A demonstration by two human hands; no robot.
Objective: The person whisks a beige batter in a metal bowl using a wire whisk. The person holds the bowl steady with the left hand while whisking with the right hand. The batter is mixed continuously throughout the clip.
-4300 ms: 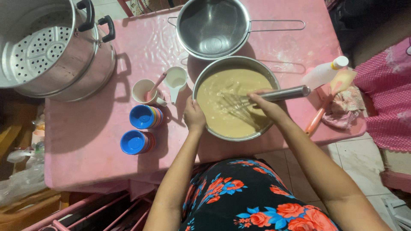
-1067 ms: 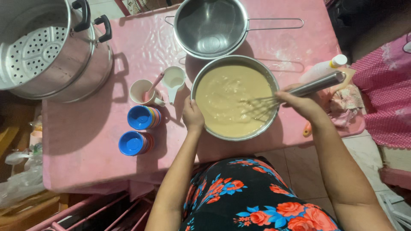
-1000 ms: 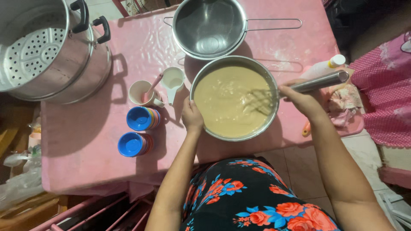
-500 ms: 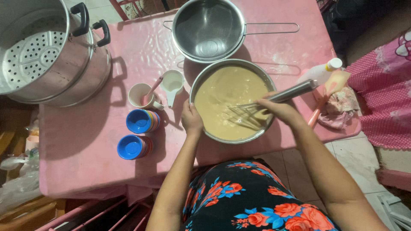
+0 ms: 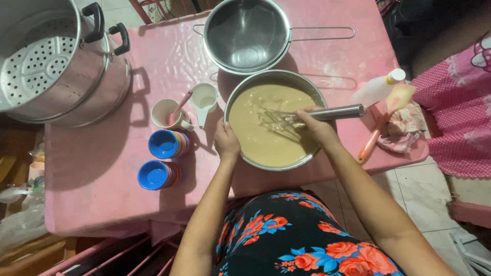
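Observation:
A steel mixing bowl (image 5: 318, 97) full of tan batter (image 5: 255, 138) stands on the pink table (image 5: 102, 168) in front of me. My right hand (image 5: 313, 125) grips the steel handle of a wire whisk (image 5: 286, 118), whose wires are in the batter near the bowl's middle. My left hand (image 5: 226, 142) holds the bowl's left rim, thumb over the edge.
An empty steel strainer bowl (image 5: 248, 33) with a long handle sits behind. A steamer pot (image 5: 46, 66) is at far left. A cup with a pink spoon (image 5: 168, 113), a white measuring cup (image 5: 203, 98) and two stacks of blue cups (image 5: 162, 158) lie left. A white bottle (image 5: 378, 88) and pink spatula (image 5: 381, 125) lie right.
My right hand has swept the whisk from the bowl's right rim back toward the middle, stirring the batter. The left hand stays on the rim.

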